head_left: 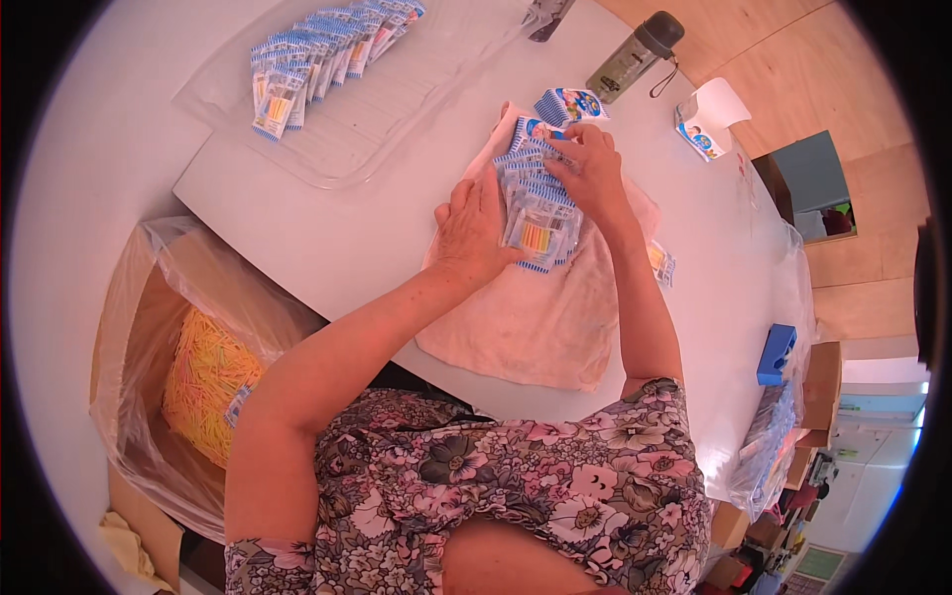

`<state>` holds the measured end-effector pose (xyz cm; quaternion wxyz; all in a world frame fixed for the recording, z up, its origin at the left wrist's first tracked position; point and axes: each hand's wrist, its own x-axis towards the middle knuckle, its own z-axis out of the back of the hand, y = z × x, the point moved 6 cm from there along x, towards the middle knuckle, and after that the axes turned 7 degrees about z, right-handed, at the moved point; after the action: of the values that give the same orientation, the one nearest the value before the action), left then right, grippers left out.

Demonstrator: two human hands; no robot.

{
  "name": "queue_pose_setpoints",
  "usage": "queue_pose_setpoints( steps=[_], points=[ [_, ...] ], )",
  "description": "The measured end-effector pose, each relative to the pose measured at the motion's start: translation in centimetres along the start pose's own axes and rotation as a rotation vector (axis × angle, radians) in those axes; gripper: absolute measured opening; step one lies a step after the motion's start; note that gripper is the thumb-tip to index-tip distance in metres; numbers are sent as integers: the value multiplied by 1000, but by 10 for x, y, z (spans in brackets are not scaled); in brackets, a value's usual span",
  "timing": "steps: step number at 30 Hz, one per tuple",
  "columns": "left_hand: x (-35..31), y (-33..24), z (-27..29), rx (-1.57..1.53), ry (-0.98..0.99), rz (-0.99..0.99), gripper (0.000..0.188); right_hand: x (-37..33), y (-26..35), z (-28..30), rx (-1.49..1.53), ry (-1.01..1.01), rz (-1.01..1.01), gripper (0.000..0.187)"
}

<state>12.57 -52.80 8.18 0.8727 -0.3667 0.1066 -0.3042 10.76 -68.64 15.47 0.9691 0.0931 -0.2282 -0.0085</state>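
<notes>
A loose stack of small clear packets [538, 213] with blue-and-white ends and yellow and orange sticks inside lies on a pink cloth [516, 332]. Flat along the stack's left side rests my left hand [471, 228], fingers stretched out and thumb touching the lower packets. My right hand [591, 171] is bent over the far end, its thumb and fingers closed on packets there; its fingertips are partly hidden. Just beyond them is a larger blue-and-white printed wrapper [531, 129], partly covered. Another blue-and-white printed pack [572, 105] stands behind the right hand.
At far left a clear plastic tray [337, 164] holds overlapping packets [322, 55]. A lidded bottle [635, 59] and an open printed carton [709, 119] are at far right. Beside my right forearm lies a packet [661, 264]. A bag-lined box [139, 327] contains loose yellow sticks [208, 382].
</notes>
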Motion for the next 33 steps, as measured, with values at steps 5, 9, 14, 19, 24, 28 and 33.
queue_pose_setpoints(
  steps=[5,9,14,19,24,28,33],
  points=[
    [2,-1,-1,-28,-3,-6,118,-11,14,12,-44,-87,141,24],
    [-1,-7,-2,-46,-36,-64,120,-26,13,16,202,-160,253,13],
    [0,-6,3,-359,-96,-135,123,-54,-6,0,799,125,-356,13],
    [-1,-17,-6,-858,155,-107,122,-66,-1,8,1060,92,-272,22],
    [2,-5,-13,-955,156,-84,102,-97,10,5,1487,-155,-198,64],
    [-10,-9,-26,-818,338,-78,77,-116,15,-16,1305,-35,-444,72],
    [-37,-29,22,-650,106,-443,71,-98,52,7,1349,-73,-386,77]
  ],
)
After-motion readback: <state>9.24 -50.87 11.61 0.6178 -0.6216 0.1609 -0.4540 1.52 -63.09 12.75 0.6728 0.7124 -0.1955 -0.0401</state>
